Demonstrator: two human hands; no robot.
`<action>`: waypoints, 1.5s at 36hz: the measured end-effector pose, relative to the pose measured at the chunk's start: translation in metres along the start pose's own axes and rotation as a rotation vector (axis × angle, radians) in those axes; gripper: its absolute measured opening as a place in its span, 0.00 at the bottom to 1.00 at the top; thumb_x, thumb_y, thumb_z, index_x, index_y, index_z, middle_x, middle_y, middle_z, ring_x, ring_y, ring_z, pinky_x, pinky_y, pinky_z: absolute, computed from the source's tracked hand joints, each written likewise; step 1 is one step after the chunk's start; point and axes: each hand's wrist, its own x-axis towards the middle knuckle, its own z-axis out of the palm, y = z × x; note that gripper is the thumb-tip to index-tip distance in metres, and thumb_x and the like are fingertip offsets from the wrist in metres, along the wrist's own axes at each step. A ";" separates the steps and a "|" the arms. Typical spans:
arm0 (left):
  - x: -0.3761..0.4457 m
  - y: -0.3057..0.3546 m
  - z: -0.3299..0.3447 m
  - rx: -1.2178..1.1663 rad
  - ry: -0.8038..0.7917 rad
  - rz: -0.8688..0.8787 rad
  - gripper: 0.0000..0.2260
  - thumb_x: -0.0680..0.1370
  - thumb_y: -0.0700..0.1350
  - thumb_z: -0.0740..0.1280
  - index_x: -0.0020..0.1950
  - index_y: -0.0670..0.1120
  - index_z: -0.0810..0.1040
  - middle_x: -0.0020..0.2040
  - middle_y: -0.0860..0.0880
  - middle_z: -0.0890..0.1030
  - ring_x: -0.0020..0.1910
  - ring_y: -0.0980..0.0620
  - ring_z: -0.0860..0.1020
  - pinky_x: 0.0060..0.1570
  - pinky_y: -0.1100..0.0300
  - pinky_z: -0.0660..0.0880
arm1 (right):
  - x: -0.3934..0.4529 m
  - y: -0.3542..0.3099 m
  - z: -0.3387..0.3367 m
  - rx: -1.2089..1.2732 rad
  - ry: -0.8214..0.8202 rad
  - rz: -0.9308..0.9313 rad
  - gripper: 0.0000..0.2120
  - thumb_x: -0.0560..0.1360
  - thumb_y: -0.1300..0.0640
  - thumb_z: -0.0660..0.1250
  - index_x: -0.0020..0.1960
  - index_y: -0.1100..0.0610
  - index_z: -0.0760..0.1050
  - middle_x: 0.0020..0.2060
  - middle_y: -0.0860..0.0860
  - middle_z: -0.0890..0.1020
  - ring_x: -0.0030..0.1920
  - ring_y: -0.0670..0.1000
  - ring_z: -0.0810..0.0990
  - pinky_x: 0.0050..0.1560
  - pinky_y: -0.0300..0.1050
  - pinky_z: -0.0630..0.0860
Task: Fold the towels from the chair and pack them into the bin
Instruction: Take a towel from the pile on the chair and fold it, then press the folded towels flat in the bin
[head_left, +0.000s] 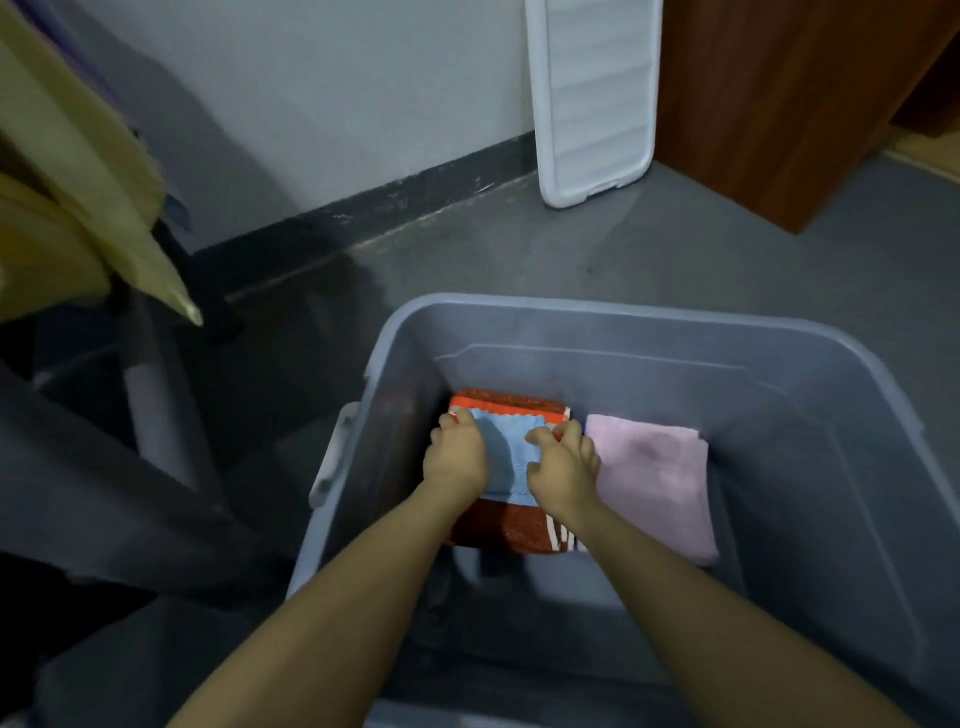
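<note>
Inside the grey bin (810, 364), both hands reach down to a folded blue towel (506, 457) lying on a red-orange towel (501, 530); the left hand (457, 460) grips its left edge with curled fingers; the right hand (563, 467) pinches its right edge. A folded pink towel (654, 483) lies just beside them; yellow cloth (78, 171) hangs at the left, and a white lid (597, 98) leans on the wall.
</note>
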 end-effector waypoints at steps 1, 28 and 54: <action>-0.005 0.001 -0.008 -0.015 0.004 0.016 0.20 0.79 0.36 0.57 0.71 0.37 0.59 0.67 0.39 0.64 0.64 0.40 0.69 0.59 0.51 0.70 | -0.002 -0.003 -0.006 0.016 -0.005 0.005 0.19 0.75 0.61 0.61 0.65 0.50 0.70 0.63 0.54 0.65 0.63 0.57 0.65 0.66 0.46 0.59; -0.233 -0.018 -0.280 -0.301 0.591 0.383 0.10 0.78 0.40 0.58 0.56 0.39 0.74 0.54 0.38 0.78 0.55 0.39 0.75 0.52 0.52 0.73 | -0.186 -0.189 -0.237 0.402 0.307 -0.418 0.12 0.77 0.66 0.57 0.59 0.65 0.72 0.53 0.59 0.79 0.52 0.56 0.75 0.45 0.39 0.66; -0.256 -0.303 -0.369 -0.389 0.833 -0.003 0.13 0.75 0.35 0.57 0.32 0.46 0.61 0.28 0.50 0.66 0.29 0.51 0.65 0.29 0.58 0.60 | -0.210 -0.463 -0.142 0.309 0.180 -0.902 0.10 0.75 0.64 0.58 0.54 0.61 0.74 0.50 0.55 0.79 0.51 0.54 0.76 0.50 0.46 0.71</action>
